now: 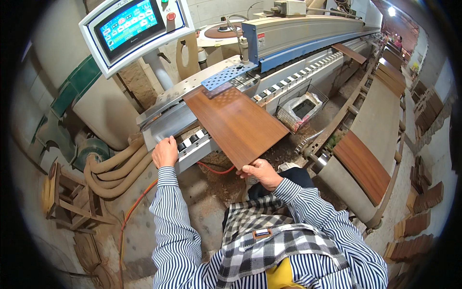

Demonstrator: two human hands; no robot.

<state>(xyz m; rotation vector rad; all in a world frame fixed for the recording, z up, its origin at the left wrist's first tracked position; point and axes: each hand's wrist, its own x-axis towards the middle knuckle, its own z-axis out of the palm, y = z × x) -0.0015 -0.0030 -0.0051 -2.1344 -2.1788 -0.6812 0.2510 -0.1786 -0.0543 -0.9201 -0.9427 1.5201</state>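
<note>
machine: long, beige and blue [308,36], running from the middle away to the upper right.
belt: grey, on rollers [378,113], stretching along the right side.
control panel: white frame [89,36] round a lit blue screen [130,29], upper left.
brown board: flat, wood-grained [236,123], at the centre, its far end at the blue plate, its near corner in the right hand.
hoses: several, tan [115,180], curving below a green machine part at the left.
second board: reddish brown [363,166], lying on the near end of the belt.
stool: wooden [79,197], on the floor at far left.
basket: wire, lined with a white bag [312,103], beside the machine, just right of the brown board.
blue plate: dotted with holes [228,77], overhanging the brown board's far end.
right hand: [263,173] fingers clamped on the brown board's near corner, thumb on top.
left hand: [165,153] fingers curled at the end of the roller rail [195,153]; cannot tell whether they grip it.
</note>
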